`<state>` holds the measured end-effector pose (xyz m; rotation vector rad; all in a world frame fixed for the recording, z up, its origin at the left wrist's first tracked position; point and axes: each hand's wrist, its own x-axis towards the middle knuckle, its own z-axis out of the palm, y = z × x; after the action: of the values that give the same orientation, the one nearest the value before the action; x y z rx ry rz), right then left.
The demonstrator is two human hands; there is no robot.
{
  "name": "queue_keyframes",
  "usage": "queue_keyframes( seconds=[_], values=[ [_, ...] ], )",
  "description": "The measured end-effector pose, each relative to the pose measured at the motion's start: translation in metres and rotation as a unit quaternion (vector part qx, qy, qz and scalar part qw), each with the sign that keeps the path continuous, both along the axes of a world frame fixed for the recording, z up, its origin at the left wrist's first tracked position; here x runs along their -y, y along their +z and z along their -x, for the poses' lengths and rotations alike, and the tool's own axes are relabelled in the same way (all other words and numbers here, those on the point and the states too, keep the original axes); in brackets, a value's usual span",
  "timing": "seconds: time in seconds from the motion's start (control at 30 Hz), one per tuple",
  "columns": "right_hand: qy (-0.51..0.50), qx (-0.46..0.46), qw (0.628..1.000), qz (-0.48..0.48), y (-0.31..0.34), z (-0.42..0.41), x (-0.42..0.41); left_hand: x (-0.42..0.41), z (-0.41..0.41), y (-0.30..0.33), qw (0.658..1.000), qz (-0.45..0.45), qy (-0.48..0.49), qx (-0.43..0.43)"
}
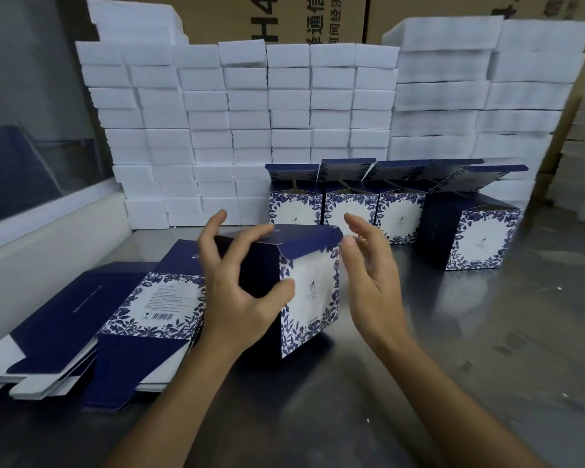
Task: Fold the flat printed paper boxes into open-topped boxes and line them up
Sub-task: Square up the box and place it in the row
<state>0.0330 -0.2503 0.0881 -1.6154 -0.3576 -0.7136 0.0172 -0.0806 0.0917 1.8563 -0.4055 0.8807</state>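
Note:
A blue-and-white floral paper box (313,292) stands folded into shape on the steel table (453,366) in front of me. My left hand (240,292) grips its dark left side, thumb on the front corner and fingers over the top flap. My right hand (374,282) hovers just right of the box with fingers spread, fingertips near its top right corner; I cannot tell whether they touch. Behind stands a row of several folded boxes (399,214) with lids up. A pile of flat printed boxes (115,319) lies at the left.
A wall of stacked white foam blocks (250,123) lines the back of the table, with brown cartons (318,15) behind it. A white ledge and glass pane (31,130) border the left side.

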Motion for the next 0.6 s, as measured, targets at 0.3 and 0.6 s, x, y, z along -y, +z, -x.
queue_keyframes(
  seconds=[0.3,0.6],
  values=[
    [0.038,0.169,0.977,0.128,0.012,0.008,-0.011,0.005,0.008,0.009,0.995,-0.068,0.021,0.068],
    [0.035,0.152,0.985,0.07,0.011,0.009,-0.015,0.01,0.009,0.009,0.991,-0.076,0.006,0.112]
  ],
)
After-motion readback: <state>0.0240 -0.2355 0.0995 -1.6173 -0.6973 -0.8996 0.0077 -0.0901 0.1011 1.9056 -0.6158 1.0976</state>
